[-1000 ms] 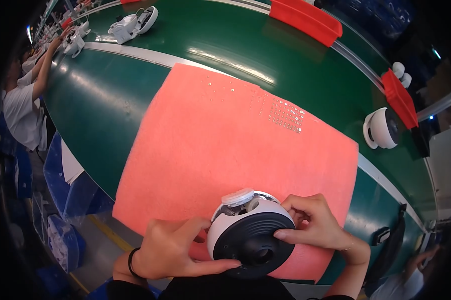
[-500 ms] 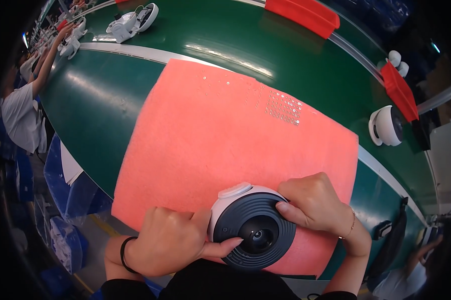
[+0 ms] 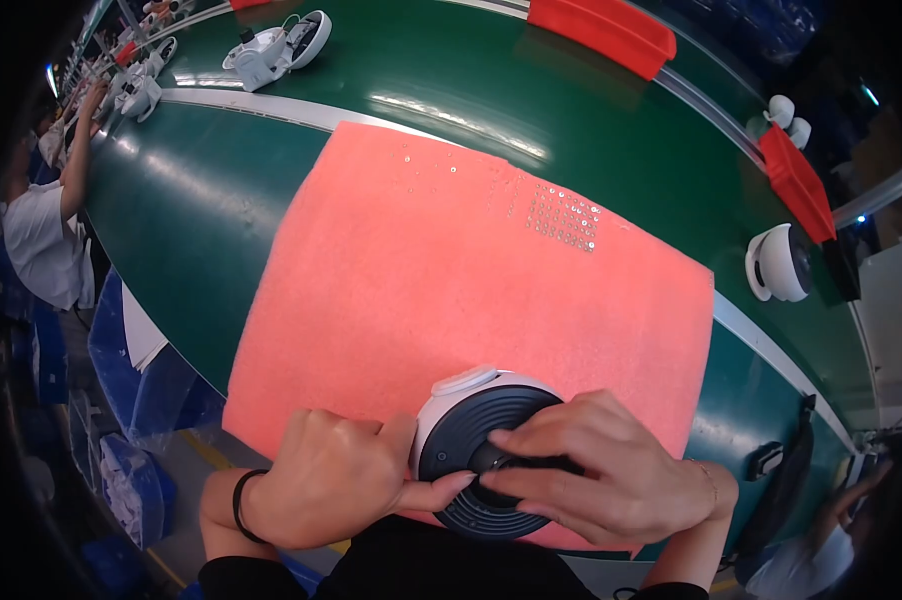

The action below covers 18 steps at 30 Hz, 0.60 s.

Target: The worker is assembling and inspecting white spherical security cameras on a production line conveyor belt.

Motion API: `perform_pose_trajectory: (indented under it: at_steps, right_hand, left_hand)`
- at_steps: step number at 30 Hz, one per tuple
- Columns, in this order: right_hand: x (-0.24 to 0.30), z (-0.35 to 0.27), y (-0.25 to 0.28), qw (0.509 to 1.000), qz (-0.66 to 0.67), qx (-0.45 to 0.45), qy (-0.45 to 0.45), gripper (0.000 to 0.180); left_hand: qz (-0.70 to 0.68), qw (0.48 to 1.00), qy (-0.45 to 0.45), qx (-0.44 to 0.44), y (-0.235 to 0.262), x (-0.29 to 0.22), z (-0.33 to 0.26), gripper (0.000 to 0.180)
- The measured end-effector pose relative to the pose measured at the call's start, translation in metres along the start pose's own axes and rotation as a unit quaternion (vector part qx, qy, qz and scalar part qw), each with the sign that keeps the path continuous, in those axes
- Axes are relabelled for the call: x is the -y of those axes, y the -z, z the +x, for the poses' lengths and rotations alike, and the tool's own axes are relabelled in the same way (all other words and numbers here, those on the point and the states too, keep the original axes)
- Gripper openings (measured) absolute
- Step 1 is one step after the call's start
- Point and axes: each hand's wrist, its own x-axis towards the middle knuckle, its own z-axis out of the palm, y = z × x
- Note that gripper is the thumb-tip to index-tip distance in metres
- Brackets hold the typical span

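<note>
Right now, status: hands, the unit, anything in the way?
Left hand gripping round white unit at its side. Right hand fingertips on its dark ribbed face. Unit on pink mat; nothing obstructing.

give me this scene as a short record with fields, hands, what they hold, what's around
left hand: grips the left side of the round white and dark device, thumb pressed against its ribbed face
right hand: lies over the device's right side, fingers on the dark centre
device position: near edge of the pink mat
mat: lies on the green conveyor belt; a cluster of small screws sits near its far edge
nearby: another white round unit on the belt at right; red bins beyond
</note>
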Motion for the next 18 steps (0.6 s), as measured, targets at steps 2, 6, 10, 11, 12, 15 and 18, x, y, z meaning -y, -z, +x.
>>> perform_pose_trajectory:
  at_steps: [2,6,10,11,12,15,18]
  right_hand:
    - [-0.004,0.001,-0.004,0.996,0.060,0.049,0.053,0.027]
    - [-0.001,0.000,-0.011,0.988,0.141,0.036,0.040,0.035]
    - [-0.001,-0.008,-0.011,0.998,-0.012,-0.064,0.011,0.027]
    - [-0.003,-0.008,-0.013,0.998,0.019,-0.055,0.022,0.025]
    - [-0.005,-0.009,-0.015,0.997,0.050,-0.046,0.033,0.023]
    - [-0.011,-0.006,-0.007,0.993,0.103,0.043,0.043,0.031]
    - [-0.010,-0.011,-0.015,0.989,0.122,-0.079,-0.036,0.054]
  left_hand:
    - [0.004,1.000,-0.003,-0.002,-0.001,0.000,0.000,0.056]
    - [0.012,1.000,-0.005,0.000,-0.002,0.000,0.002,0.056]
    - [0.021,0.999,0.001,0.033,0.004,-0.003,0.006,0.053]
    - [0.029,0.997,0.017,0.070,0.008,-0.005,0.007,0.049]
    - [0.031,0.997,0.017,0.069,0.008,-0.005,0.006,0.049]
    - [0.043,0.996,0.018,0.074,0.008,-0.005,0.005,0.050]
    - [0.069,0.993,0.020,0.089,0.011,0.003,0.012,0.051]
